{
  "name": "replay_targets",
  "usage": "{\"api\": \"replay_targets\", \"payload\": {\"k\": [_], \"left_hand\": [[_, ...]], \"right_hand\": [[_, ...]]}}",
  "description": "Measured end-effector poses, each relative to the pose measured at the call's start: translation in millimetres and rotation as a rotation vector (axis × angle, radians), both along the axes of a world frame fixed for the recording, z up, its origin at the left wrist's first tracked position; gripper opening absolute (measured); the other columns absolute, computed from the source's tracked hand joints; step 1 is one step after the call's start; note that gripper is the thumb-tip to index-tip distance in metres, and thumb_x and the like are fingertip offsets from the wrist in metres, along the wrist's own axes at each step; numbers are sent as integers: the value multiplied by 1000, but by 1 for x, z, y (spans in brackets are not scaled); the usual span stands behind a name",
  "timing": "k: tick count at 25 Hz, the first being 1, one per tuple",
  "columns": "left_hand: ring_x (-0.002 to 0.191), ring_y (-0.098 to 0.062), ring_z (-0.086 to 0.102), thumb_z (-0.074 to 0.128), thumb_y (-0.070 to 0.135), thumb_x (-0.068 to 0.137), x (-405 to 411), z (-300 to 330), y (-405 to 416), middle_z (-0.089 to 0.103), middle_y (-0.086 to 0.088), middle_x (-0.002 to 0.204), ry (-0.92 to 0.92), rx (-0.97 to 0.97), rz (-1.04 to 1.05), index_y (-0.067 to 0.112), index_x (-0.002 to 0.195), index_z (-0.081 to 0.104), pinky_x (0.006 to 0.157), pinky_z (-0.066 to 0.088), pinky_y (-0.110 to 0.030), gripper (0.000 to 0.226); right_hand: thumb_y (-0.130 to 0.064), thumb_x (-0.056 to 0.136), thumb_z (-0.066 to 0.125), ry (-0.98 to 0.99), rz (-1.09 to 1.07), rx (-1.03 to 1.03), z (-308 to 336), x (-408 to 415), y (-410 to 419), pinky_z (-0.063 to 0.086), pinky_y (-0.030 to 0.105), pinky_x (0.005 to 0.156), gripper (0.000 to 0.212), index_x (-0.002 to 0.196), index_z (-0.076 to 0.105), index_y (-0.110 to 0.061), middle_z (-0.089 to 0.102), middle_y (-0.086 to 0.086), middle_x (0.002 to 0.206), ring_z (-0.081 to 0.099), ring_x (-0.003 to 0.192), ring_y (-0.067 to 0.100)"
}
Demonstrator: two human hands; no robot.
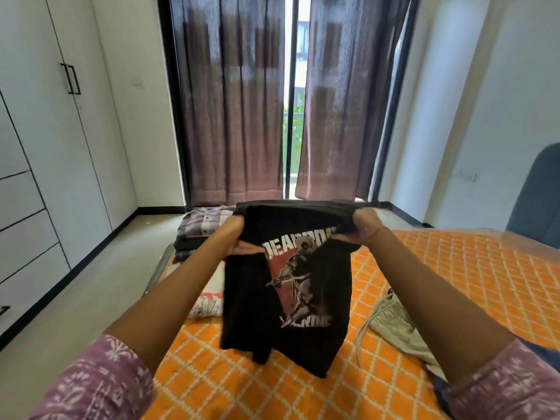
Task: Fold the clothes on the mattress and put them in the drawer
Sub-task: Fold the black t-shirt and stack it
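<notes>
1. Head view, garment: a black T-shirt (288,286) with a red, white and grey printed figure hangs above the near-left part of the mattress (424,268). Its upper part is folded over towards the window; its lower hem hangs just above, or touching, the orange checked cover. Which of the two cannot be told.
2. Head view, left hand (235,237): the fingers are curled round the left side of the T-shirt at the fold line, with the thumb underneath against the fabric.
3. Head view, right hand (363,227): the fingers are clenched on the right side of the T-shirt at the same fold line. A thin bracelet sits on the wrist.
4. Head view, sleeves: both forearms extend from pink patterned sleeves (100,380) at the lower corners of the frame.
5. Head view, far-left corner of the mattress: a stack of folded clothes (200,231) rests there, with a checked shirt on top.
6. Head view, left edge of the mattress: a white garment with red print (207,304) lies partly behind the T-shirt.
7. Head view, near-right part of the mattress: beige shorts with a drawstring (394,322) lie unfolded.
8. Head view, left wall: a white wardrobe with drawers (27,222) stands there, well apart from the mattress.
9. Head view, far wall: purple curtains (236,116) hang over the window.
</notes>
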State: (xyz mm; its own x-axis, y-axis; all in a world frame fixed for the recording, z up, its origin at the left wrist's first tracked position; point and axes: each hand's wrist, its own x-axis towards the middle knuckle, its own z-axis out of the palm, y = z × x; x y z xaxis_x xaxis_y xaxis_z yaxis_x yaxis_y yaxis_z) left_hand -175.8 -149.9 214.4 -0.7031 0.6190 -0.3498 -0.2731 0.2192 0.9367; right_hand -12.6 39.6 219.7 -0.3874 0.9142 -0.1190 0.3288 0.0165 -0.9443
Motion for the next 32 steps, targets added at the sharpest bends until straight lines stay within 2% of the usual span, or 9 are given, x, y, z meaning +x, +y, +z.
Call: {"api": "replay_targets", "payload": {"k": [2,4,8,13,15,18,21,26,32], "left_hand": [[100,-47,60,29,48,99,-5,-16,16,58,-19,101,-295,215,-122,14,122,45,66,54,-50,45],[110,-41,53,23,50,98,-20,-38,43,53,-12,113,-374,383,-106,20,127,45,79,46,-45,47],[79,-16,53,30,35,97,-60,-62,105,57,-5,106,-317,592,151,17,110,55,66,44,-24,34],[86,-21,50,21,25,104,-102,3,156,58,1,102,-33,641,106,7,109,56,75,50,-22,40],[79,-13,59,22,35,104,-131,38,175,64,-1,95,76,661,45,11,105,59,69,52,-16,44],[103,-23,63,48,74,78,-265,1,242,65,-8,115,271,626,81,17,118,62,94,50,-40,71],[90,-9,58,47,38,95,-239,-38,202,58,-9,102,557,541,165,17,95,58,90,49,-32,23],[135,-25,33,46,38,84,-104,-147,74,27,-15,149,819,81,-19,4,136,45,114,22,-27,62],[125,-42,44,14,61,62,-41,-307,-22,-7,-18,157,837,-653,-373,19,149,24,97,41,-39,98]], "right_hand": [[-4,94,53,386,33,-493,5,-8,-3,48,38,94,10,100,55,3,57,20,97,53,102,34],[-3,97,43,620,-47,-641,-5,-29,4,50,38,93,14,88,52,1,54,19,91,53,90,34],[-4,94,42,878,-156,-459,-32,-87,27,49,27,52,21,81,57,-12,54,8,74,56,58,17],[-17,97,46,1059,-120,-210,34,-137,102,50,29,67,19,103,64,-16,62,10,95,60,85,24],[-11,100,39,987,-31,-29,62,-155,121,52,24,76,30,123,58,-11,53,13,128,55,106,25],[-4,100,33,840,33,293,78,-159,137,50,21,92,37,128,55,-16,29,9,149,42,127,23],[-3,97,35,484,-34,664,38,-134,144,25,47,116,44,121,58,-32,17,13,156,23,141,32],[8,87,46,-35,-183,715,-155,-41,85,31,49,110,55,132,54,-23,13,9,158,29,134,44],[6,86,46,-654,-12,481,-304,53,-2,36,50,104,65,140,43,-30,-4,4,160,30,134,42]]}}
